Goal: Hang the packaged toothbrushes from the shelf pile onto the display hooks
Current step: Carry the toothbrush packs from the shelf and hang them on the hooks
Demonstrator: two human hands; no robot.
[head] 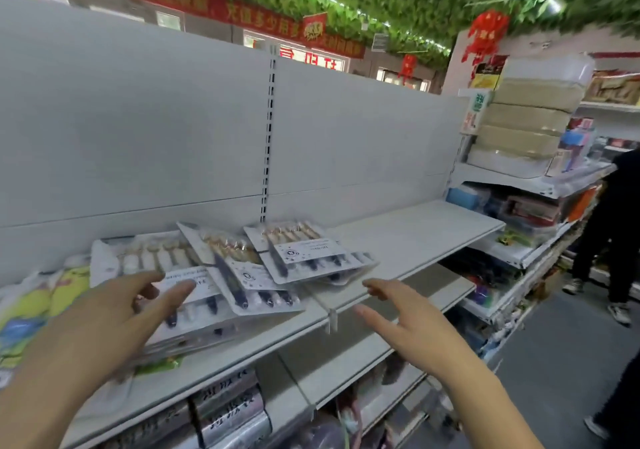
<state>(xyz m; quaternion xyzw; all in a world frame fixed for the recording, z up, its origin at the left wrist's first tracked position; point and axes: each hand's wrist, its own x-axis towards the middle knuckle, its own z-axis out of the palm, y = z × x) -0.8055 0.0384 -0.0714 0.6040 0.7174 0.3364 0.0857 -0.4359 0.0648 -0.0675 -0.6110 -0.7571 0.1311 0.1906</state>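
The toothbrush packs point(239, 268) lie in a loose, overlapping pile on the white shelf point(415, 230), fanned out at odd angles, with the nearest ones reaching close to the shelf's front edge. The left hand point(114, 313) is spread open, its fingertips over or just touching the leftmost pack, and grips nothing yet; the right hand point(408, 324) is also open and empty, hovering in front of the shelf edge just right of the pile. The main risk lies in the pile itself: the packs are slick plastic and rest partly on one another, so lifting or dragging one from underneath would likely shift the rest, and those near the edge could slide off to the floor. Taking hold of two stuck together is another likely slip. No display hooks show in this view; the back panel point(138, 129) is bare, with only a slotted upright point(269, 136), so the hanging spot must be found elsewhere, and carrying packs loosely could drop them. Another person point(620, 226) stands in the aisle to the right, and a quick turn could cause a bump.
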